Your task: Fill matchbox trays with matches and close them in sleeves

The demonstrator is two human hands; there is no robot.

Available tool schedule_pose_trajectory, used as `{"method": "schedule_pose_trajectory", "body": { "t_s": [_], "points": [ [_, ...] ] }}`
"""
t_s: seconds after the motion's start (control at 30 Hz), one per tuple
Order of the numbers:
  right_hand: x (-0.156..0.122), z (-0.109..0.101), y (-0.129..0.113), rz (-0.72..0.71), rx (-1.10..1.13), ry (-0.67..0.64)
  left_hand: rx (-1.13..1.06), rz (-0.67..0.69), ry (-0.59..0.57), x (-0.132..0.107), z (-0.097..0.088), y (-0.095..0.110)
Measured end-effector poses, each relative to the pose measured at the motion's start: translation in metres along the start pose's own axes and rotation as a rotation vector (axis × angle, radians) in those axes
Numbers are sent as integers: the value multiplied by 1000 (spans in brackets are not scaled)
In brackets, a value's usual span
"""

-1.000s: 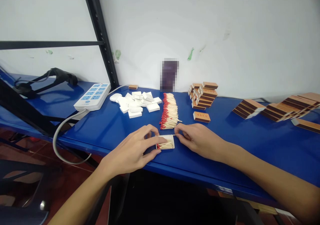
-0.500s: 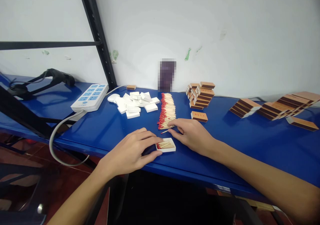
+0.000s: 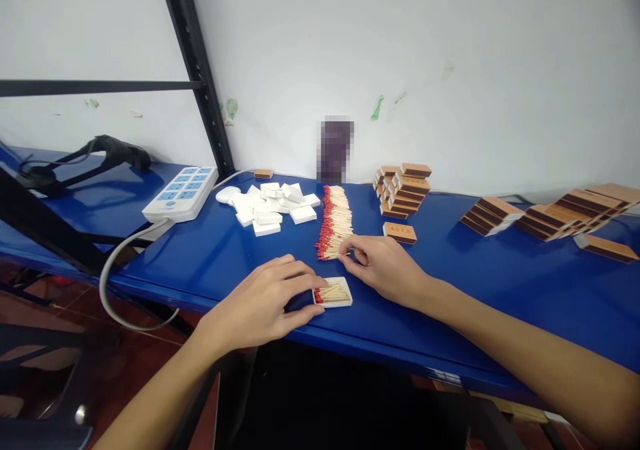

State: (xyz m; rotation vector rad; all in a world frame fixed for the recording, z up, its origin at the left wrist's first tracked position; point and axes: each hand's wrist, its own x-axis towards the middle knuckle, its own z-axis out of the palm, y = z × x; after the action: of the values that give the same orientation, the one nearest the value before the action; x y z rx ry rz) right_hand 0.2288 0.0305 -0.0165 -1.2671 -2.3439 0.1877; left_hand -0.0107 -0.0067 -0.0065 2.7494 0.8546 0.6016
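Head view: the right hand [image 3: 387, 263] has its fingertips [image 3: 345, 243] drawn narrow at the near end of the match row [image 3: 338, 218]; overlap makes it hard to tell whether they grip a match. Half a second ago one match showed apart beside the thumb; now none does, so that hand's work sits at the row's edge. The left hand [image 3: 267, 300] holds the open tray [image 3: 343, 281] by its left end, between finger and thumb, just before the row, with loose matches [image 3: 334, 293] inside. Farther out lie a matchbox [image 3: 400, 233] and white trays [image 3: 268, 218].
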Motion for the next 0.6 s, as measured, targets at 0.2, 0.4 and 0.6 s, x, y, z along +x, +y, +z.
{"method": "schedule_pose_trajectory", "body": {
  "t_s": [0.2,0.4,0.6],
  "points": [
    [-4,-4,-2,-24,-9,-31,0,-8,4,0,0,0],
    [-9,-7,-2,-18,-33,-41,-9,1,1,0,0,0],
    [-9,-7,-1,-29,-41,-50,-24,-9,3,-1,0,0]
  ]
}}
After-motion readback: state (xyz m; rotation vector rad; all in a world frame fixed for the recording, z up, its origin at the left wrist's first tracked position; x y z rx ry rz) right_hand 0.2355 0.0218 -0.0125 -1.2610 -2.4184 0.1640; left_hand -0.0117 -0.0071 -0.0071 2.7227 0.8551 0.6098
